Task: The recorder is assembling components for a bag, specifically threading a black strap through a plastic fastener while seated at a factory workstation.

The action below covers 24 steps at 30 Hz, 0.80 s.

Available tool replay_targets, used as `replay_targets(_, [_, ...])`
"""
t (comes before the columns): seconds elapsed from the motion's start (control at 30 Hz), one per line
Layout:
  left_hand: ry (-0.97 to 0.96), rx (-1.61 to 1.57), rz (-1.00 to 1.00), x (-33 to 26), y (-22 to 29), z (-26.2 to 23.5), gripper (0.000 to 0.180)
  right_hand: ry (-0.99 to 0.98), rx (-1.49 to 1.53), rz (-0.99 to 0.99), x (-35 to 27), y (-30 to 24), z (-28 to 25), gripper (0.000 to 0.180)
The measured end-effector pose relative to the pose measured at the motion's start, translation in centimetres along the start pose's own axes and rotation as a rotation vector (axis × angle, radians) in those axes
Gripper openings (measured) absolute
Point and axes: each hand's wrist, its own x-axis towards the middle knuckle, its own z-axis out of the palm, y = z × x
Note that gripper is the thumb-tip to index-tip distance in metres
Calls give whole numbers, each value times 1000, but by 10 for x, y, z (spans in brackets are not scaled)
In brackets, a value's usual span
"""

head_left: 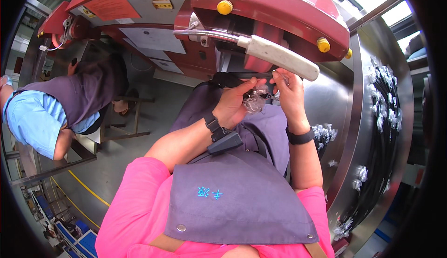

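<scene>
My left hand (235, 103) and my right hand (289, 90) meet in front of my chest, just under a red machine (274, 6). Between them is a small clear plastic bag (256, 100) with something dark inside; the left hand grips it from the left. My right hand pinches a thin dark strip (253, 76) at the bag's top. Each wrist wears a black band. A white-handled metal lever (274, 53) of the machine passes just above both hands. A grey apron (237, 197) over a pink shirt covers my lap.
A round steel table (344, 109) curves along the right, with several small clear bags (384, 99) on its rim and more (323, 132) near my right forearm. Another person in a blue shirt and grey apron (46, 113) bends at the left beside a metal stool (125, 118).
</scene>
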Motion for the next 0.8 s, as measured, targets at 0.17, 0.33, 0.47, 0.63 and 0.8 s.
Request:
replay_targets(0.17, [-66,29,92,0,-7,5,18,12,182,-142,-13,5,-6,11])
replay_targets(0.33, [-187,137,153,-21,-5,13,22,77,367,-245,-40,13,-11,12])
replay_targets(0.47, [-216,190,131,-33,0,13,21,12,274,-317,-55,4,-17,22])
replay_targets(0.63, [-154,88,-102,-32,-2,2,18,-75,248,-403,-65,-24,-14,24])
replay_targets(0.8, [-60,51,-272,-38,0,4,18,-33,-95,-442,-55,-26,-19,12])
